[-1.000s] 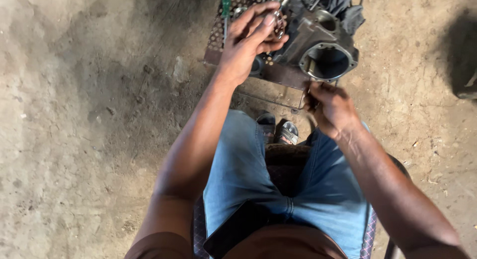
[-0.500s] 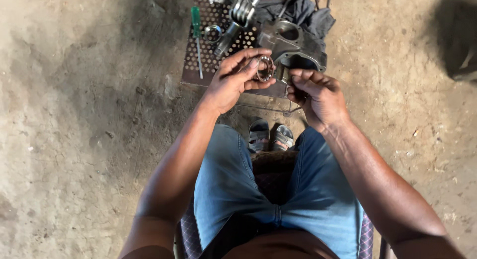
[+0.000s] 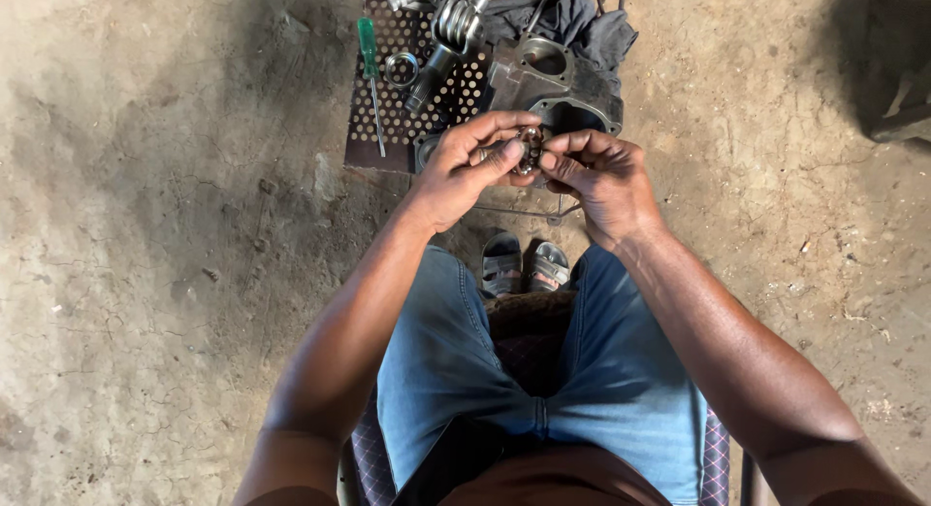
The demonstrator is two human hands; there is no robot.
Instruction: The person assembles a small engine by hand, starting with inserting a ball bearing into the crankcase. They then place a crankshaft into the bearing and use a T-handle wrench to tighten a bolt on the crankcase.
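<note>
Together, both hands' fingers pinch bearing (midair).

Small round metal bearing is sitting between both hands, pinched from either side. It is showing a greyish steel ring with a darker, rust-toned centre; finer detail is too small to tell. Left hand is curling around it from the left, its fingers partly covering the piece. Right hand is closing on it from the right. The part is hanging above the near edge of the perforated plate.
</note>
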